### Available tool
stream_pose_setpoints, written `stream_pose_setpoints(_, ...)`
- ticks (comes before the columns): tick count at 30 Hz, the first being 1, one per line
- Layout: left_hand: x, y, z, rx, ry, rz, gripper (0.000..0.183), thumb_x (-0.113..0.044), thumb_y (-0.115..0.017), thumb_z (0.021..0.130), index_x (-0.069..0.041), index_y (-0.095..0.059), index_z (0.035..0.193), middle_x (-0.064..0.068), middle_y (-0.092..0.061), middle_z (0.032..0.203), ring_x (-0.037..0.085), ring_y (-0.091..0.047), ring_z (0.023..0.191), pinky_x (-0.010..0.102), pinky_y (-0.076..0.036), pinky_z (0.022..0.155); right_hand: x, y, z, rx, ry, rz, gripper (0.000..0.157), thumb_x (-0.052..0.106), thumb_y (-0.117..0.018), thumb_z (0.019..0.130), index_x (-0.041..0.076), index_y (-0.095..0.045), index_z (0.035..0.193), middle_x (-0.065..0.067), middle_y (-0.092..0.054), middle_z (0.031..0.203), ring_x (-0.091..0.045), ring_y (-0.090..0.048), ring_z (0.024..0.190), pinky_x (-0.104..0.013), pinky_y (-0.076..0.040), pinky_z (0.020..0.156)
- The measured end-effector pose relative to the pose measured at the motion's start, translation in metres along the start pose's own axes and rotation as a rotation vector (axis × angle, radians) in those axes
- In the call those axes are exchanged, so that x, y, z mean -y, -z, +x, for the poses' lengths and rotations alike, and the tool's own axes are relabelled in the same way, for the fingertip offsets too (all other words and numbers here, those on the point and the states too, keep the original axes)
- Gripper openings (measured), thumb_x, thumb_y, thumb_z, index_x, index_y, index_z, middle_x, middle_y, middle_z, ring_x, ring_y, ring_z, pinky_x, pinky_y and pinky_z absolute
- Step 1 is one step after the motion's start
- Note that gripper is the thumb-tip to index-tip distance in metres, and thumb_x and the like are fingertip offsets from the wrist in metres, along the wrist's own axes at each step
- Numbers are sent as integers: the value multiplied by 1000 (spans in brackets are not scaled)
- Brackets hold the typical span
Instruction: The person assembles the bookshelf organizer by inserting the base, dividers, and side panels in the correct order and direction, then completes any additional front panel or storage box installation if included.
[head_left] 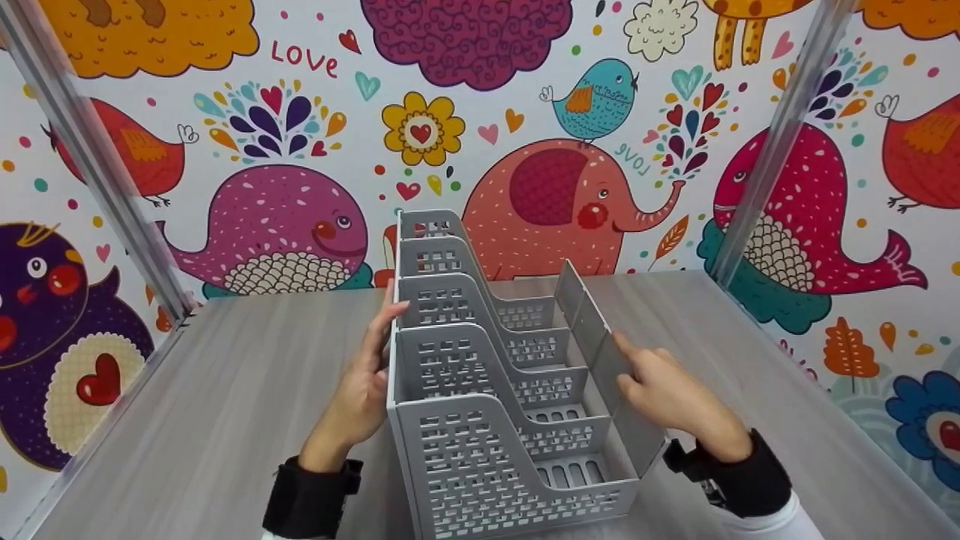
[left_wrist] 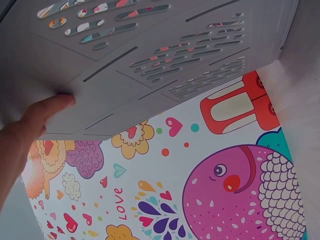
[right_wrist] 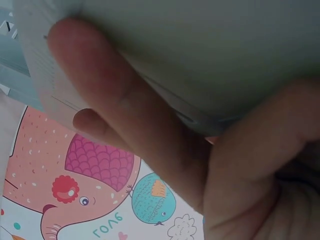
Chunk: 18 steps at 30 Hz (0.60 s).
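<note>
A grey plastic file organizer point(head_left: 465, 442) with several slotted compartments stands on the table in the head view. Along its right side runs a low front panel point(head_left: 600, 345), its near end angled outward from the dividers. My left hand point(head_left: 364, 390) rests against the tall back panel, and in the left wrist view a finger point(left_wrist: 55, 106) presses flat on that slotted surface. On the other side, my right hand point(head_left: 671, 390) touches the outer face of the front panel with an outstretched index finger point(right_wrist: 100, 70). Its other fingers are partly hidden behind the hand.
The wood-grain table point(head_left: 247, 390) extends on both sides of the organizer. Behind stands a wall point(head_left: 420, 45) printed with cartoon animals, and metal posts point(head_left: 112, 172) rise at the corners. Both wrists wear black straps point(head_left: 307, 499).
</note>
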<state>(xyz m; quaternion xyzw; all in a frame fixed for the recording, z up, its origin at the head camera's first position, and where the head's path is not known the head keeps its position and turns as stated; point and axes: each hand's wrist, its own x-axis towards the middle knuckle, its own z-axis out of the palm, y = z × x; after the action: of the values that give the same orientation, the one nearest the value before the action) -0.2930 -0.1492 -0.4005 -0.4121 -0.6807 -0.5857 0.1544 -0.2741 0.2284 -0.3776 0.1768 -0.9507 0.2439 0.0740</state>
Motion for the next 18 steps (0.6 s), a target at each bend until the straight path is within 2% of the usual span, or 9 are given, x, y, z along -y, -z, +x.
stream_pose_setpoints(4, 1, 0, 0, -6, 4, 3, 91, -73, -36, 95, -7, -20, 156, 13, 5, 170, 28, -53, 131, 38, -60, 88, 1, -1, 0, 2, 12, 6, 60, 0, -53, 91, -15, -36, 147, 10, -28, 56, -6, -28, 49, -24, -28, 51)
stream_pose_setpoints(8, 1, -1, 0, -4, 8, 6, 90, -73, -36, 95, -8, -20, 156, 14, 6, 170, 25, -49, 135, 36, -58, 93, 1, -2, -1, 5, 38, 8, 60, 0, -54, 92, -16, -36, 147, 11, -29, 56, -5, -29, 49, -24, -29, 50)
stream_pose_setpoints(11, -1, -1, 0, -8, -1, 8, 88, -72, -37, 96, -9, -22, 156, 22, -1, 168, 23, -54, 130, 37, -59, 90, 0, -3, 0, 10, 48, 8, 60, 0, -54, 91, -16, -37, 146, 11, -29, 57, -6, -29, 51, -24, -29, 51)
stream_pose_setpoints(18, 1, -1, 1, -14, 18, -9, 86, -72, -38, 96, -11, -23, 155, 22, -5, 168, 24, -57, 126, 38, -60, 88, -2, -4, 2, 35, 54, 29, 61, 0, -54, 91, -16, -36, 146, 11, -30, 56, -4, -29, 48, -22, -29, 47)
